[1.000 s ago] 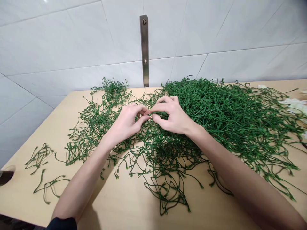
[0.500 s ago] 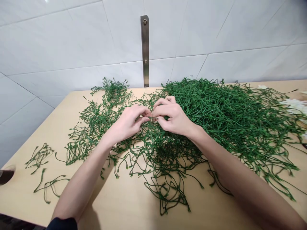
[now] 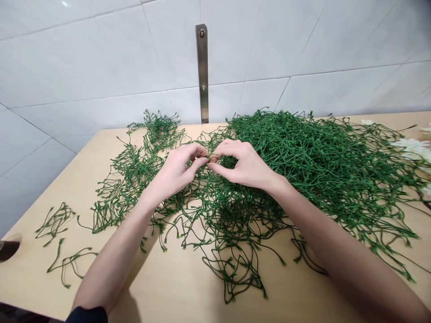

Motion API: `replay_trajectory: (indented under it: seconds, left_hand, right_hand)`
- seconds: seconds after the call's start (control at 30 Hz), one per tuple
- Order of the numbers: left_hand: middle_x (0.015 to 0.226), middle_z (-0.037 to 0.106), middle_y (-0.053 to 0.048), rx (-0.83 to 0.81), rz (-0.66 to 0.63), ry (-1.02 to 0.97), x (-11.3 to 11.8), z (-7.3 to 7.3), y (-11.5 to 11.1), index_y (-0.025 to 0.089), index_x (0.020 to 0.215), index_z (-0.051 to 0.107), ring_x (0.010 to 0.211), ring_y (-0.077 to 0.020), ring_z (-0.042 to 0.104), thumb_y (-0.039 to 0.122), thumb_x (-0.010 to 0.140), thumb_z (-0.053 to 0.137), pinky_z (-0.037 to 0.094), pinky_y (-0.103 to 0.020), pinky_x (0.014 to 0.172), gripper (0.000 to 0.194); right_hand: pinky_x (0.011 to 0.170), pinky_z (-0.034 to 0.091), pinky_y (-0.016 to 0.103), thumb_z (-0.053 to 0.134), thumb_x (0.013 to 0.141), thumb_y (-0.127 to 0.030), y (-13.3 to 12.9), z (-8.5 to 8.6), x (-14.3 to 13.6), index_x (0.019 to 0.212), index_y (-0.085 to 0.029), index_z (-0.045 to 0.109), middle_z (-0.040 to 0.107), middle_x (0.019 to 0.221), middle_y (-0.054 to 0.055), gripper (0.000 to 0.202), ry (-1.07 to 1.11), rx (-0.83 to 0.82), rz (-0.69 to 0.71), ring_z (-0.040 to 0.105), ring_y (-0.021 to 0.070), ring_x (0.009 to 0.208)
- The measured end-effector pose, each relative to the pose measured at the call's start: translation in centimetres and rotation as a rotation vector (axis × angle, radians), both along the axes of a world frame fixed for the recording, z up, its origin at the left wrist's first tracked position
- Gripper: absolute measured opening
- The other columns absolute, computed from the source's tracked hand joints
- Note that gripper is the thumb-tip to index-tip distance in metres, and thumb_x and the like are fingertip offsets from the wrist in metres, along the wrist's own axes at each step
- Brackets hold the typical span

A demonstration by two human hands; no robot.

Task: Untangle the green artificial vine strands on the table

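My left hand (image 3: pixel 183 168) and my right hand (image 3: pixel 237 163) meet fingertip to fingertip over the middle of the table. Both are pinched on a thin green artificial stem (image 3: pixel 211 156), of which only a short piece shows between the fingers. Below and around them lie loose green stems (image 3: pixel 235 220) with small tufted ends, tangled together. To the right of my right hand rises a large heap of the same green stems (image 3: pixel 303 152). A thinner spread of stems (image 3: pixel 126 188) lies left of my left hand.
The wooden table (image 3: pixel 175 287) ends at a white tiled wall (image 3: pixel 101 58) with a metal strip (image 3: pixel 203 74) bolted to it. White artificial flowers (image 3: pixel 412 149) lie at the far right. A dark object (image 3: pixel 8 250) sits at the left edge.
My fingertips have drawn closer together and shifted slightly left. My right hand's fingers are more curled in, and a bit of green stem now shows between the hands.
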State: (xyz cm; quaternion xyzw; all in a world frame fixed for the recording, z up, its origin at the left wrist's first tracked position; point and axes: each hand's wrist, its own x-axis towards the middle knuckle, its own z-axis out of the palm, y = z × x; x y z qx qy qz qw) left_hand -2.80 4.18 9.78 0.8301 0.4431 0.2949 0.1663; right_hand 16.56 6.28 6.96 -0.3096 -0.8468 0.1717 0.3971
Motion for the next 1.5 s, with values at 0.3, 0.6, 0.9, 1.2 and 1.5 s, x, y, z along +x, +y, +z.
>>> replay_trajectory:
  seconds: [0.3,0.6,0.9,1.2,1.5]
  left_hand:
    - [0.097,0.071,-0.006,-0.126,0.014,0.003,-0.26,0.07,0.16,0.016,0.103,0.063,0.083,-0.0161,0.065,0.018,0.084,0.063,0.050,-0.029,0.070,0.019]
    - [0.094,0.071,-0.004,-0.052,-0.035,0.100,-0.42,0.40,-0.12,0.017,0.094,0.065,0.087,-0.0178,0.064,0.021,0.083,0.068,0.050,-0.034,0.080,0.012]
    - [0.088,0.069,-0.002,-0.041,-0.059,0.153,-0.14,0.27,-0.33,0.017,0.089,0.063,0.082,-0.0167,0.059,0.021,0.090,0.057,0.045,-0.033,0.077,0.007]
    - [0.084,0.065,-0.002,0.038,-0.044,0.191,-0.35,-0.14,0.08,0.018,0.087,0.058,0.079,-0.0160,0.054,0.015,0.090,0.051,0.042,-0.029,0.072,0.008]
    - [0.081,0.066,-0.002,-0.045,0.126,0.003,-0.22,0.74,-0.16,0.016,0.089,0.061,0.073,-0.0145,0.058,0.024,0.088,0.055,0.043,-0.026,0.066,0.010]
  right_hand:
    - [0.079,0.048,0.033,0.064,0.074,-0.019,0.02,0.17,0.24,0.072,-0.018,0.064,0.069,0.076,0.001,0.002,0.128,-0.195,0.061,0.063,0.0156,0.075]
    - [0.069,0.044,0.031,0.064,0.071,-0.023,0.40,-0.06,0.31,0.075,-0.017,0.064,0.065,0.075,0.002,0.007,0.079,-0.246,-0.007,0.055,0.0147,0.071]
    - [0.076,0.041,0.038,0.053,0.078,-0.028,-0.16,-0.14,0.11,0.061,-0.018,0.062,0.057,0.071,0.003,0.022,-0.153,-0.117,-0.026,0.050,0.0159,0.070]
    - [0.070,0.041,0.034,0.050,0.070,-0.017,0.01,-0.51,-0.12,0.054,-0.019,0.052,0.055,0.059,0.000,0.017,-0.015,0.004,0.013,0.050,0.0158,0.066]
    - [0.090,0.045,0.042,0.059,0.070,-0.014,0.30,-0.28,0.36,0.080,-0.020,0.061,0.069,0.089,0.004,0.012,0.105,0.016,-0.038,0.060,0.0221,0.090]
